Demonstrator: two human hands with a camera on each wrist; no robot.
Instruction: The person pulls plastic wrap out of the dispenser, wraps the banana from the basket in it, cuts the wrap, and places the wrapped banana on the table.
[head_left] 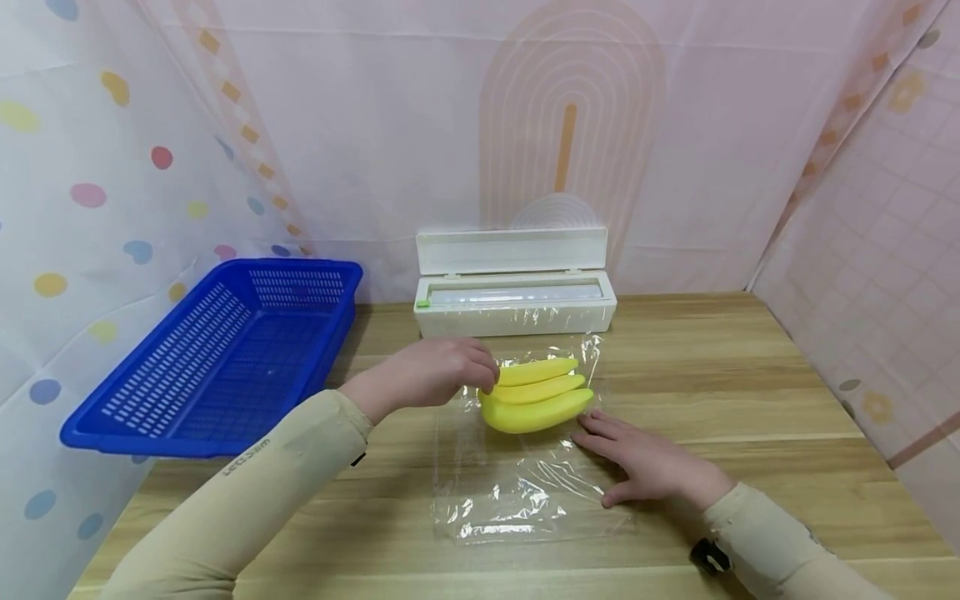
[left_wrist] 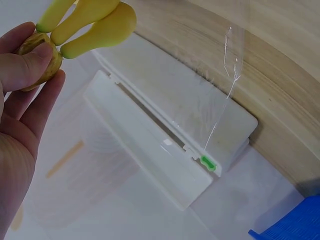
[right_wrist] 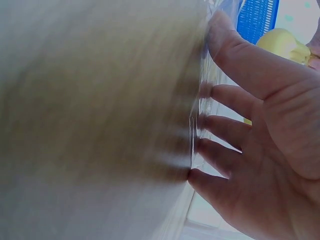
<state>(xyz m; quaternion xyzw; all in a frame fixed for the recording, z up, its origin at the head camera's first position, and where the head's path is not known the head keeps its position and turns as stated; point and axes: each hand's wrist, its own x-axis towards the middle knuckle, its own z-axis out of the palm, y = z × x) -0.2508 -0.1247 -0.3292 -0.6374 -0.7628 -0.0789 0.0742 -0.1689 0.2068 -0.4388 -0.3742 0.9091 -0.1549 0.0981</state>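
Note:
My left hand (head_left: pixel 442 371) pinches a bunch of yellow bananas (head_left: pixel 536 408) by its brown stem end (left_wrist: pixel 42 57), thumb on one side and fingers on the other. Below the bananas a sheet of clear plastic wrap (head_left: pixel 502 500) spreads over the table, wrinkled and shiny. It runs back to a white wrap dispenser (head_left: pixel 517 321), whose lid (head_left: pixel 517 250) stands raised. To the right of the bananas, my right hand (head_left: pixel 645 462) rests its spread fingers on the edge of the wrap. In the right wrist view those fingertips (right_wrist: pixel 197 177) touch the film at the tabletop.
A blue perforated basket (head_left: pixel 300 375) stands on the left of the wooden table (head_left: pixel 712 375). A green slider (left_wrist: pixel 208 163) sits at one end of the dispenser. Patterned cloth (head_left: pixel 375 125) hangs behind and along both sides.

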